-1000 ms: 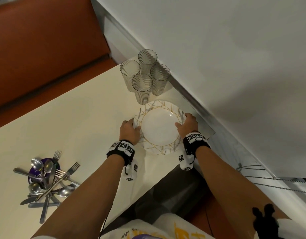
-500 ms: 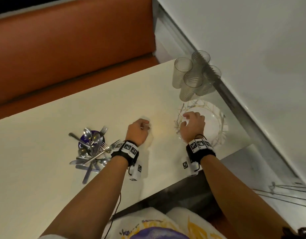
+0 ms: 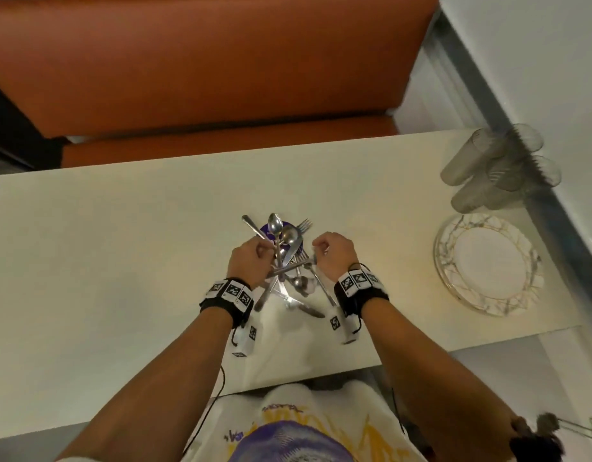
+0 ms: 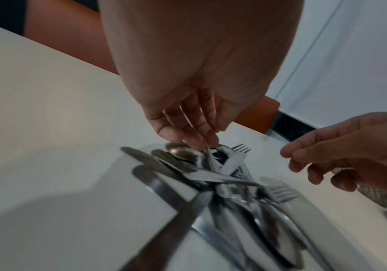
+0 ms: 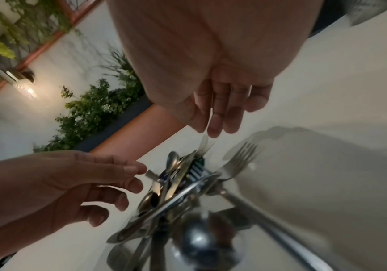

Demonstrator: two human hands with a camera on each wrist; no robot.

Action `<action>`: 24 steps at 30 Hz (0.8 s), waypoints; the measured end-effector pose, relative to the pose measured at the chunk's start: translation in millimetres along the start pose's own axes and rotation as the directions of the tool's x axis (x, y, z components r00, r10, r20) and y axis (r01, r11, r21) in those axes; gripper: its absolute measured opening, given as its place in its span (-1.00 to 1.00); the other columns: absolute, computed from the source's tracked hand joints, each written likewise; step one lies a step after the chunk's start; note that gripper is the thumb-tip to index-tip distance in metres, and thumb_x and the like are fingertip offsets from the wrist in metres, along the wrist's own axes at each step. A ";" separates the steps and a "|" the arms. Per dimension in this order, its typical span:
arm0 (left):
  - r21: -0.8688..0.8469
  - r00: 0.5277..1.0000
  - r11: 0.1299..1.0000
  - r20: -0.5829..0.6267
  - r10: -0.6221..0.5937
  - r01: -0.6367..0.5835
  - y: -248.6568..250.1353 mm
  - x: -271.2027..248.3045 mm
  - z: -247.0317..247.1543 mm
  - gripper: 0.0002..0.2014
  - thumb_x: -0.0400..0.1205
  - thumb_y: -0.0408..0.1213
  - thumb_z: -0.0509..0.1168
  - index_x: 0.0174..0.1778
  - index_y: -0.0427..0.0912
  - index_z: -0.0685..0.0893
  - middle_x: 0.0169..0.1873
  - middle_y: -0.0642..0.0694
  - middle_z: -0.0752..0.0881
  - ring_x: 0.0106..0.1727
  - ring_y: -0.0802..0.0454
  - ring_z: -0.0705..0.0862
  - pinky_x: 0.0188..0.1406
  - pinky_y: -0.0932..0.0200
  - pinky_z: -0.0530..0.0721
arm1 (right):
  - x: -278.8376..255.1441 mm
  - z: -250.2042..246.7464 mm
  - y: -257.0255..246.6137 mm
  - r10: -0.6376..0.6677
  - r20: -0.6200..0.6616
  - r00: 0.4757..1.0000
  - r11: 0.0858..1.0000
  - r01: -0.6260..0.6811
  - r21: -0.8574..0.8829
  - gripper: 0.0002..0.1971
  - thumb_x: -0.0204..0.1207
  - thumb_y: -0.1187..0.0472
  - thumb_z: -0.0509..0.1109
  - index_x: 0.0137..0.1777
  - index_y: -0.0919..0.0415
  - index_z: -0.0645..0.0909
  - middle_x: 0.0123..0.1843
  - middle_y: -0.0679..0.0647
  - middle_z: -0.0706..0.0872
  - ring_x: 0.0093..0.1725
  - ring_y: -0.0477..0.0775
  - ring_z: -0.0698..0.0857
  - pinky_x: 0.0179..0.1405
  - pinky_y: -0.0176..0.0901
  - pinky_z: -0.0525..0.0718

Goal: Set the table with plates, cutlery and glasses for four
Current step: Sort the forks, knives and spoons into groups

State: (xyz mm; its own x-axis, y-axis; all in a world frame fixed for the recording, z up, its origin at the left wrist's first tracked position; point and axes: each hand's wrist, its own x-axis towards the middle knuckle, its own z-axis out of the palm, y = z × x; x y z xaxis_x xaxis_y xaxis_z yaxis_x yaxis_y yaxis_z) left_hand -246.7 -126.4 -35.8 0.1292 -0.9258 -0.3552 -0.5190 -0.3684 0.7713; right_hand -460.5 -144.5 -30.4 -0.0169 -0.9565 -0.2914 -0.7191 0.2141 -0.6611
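Note:
A heap of forks, spoons and knives (image 3: 288,248) stands in and around a purple holder (image 3: 264,230) at the middle of the cream table (image 3: 121,261). My left hand (image 3: 259,251) hangs over its left side. Its loosely curled fingertips (image 4: 205,144) touch a handle, with the thumb apart. My right hand (image 3: 316,251) hovers over the right side. Its fingers (image 5: 215,128) hang relaxed just above the fork tines and hold nothing I can make out. A stack of marbled plates (image 3: 488,268) lies at the right end, with several ribbed glasses (image 3: 501,171) behind it.
An orange bench (image 3: 221,61) runs along the table's far side. A white wall with a grey ledge (image 3: 508,105) borders the right end. Loose cutlery (image 3: 301,305) sprawls on the tabletop toward me. The table's near edge is at my body.
Both hands let go of the plate stack and moved left to the cutlery heap. The plates and glasses stayed at the right end.

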 end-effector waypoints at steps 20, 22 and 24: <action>0.393 0.960 0.881 0.199 0.198 -0.264 -28.5 3.3 3.4 -0.69 0.64 -0.01 0.47 0.31 0.12 0.83 0.23 -0.05 0.60 0.22 -0.05 0.55 0.24 -0.09 0.68 | 37.9 29.7 -26.9 0.354 -0.029 0.935 0.935 -0.354 0.016 -0.92 0.54 0.14 0.50 0.00 0.02 0.69 0.07 0.01 0.79 -0.05 0.04 0.76 -0.08 -0.16 0.77; 0.360 0.964 0.900 0.190 0.187 -0.246 -28.4 4.6 2.4 -0.74 0.67 -0.10 0.44 0.27 0.08 0.84 0.22 -0.05 0.61 0.21 -0.06 0.55 0.25 -0.11 0.69 | 41.3 20.3 -28.7 0.357 -0.057 0.932 0.931 -0.350 0.106 -0.89 0.57 0.19 0.46 0.06 0.10 0.71 0.13 0.05 0.78 0.03 0.09 0.74 -0.07 -0.23 0.67; 0.316 0.966 0.919 0.180 0.186 -0.236 -28.4 6.6 1.7 -0.78 0.69 -0.18 0.43 0.23 0.03 0.86 0.21 -0.06 0.62 0.21 -0.07 0.56 0.26 -0.12 0.69 | 45.9 10.5 -32.0 0.367 -0.078 0.927 0.920 -0.349 0.180 -0.96 0.59 0.21 0.43 -0.07 0.05 0.65 0.11 0.07 0.76 0.02 0.11 0.71 0.00 -0.20 0.63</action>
State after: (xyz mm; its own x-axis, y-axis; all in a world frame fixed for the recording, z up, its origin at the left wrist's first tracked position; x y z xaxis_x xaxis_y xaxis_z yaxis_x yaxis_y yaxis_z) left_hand -232.6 -122.0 -60.9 -0.1237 -0.9475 -0.2948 -0.7747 -0.0934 0.6254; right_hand -431.0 -193.1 -29.8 -0.3333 -0.8235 -0.4591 -0.5302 0.5664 -0.6309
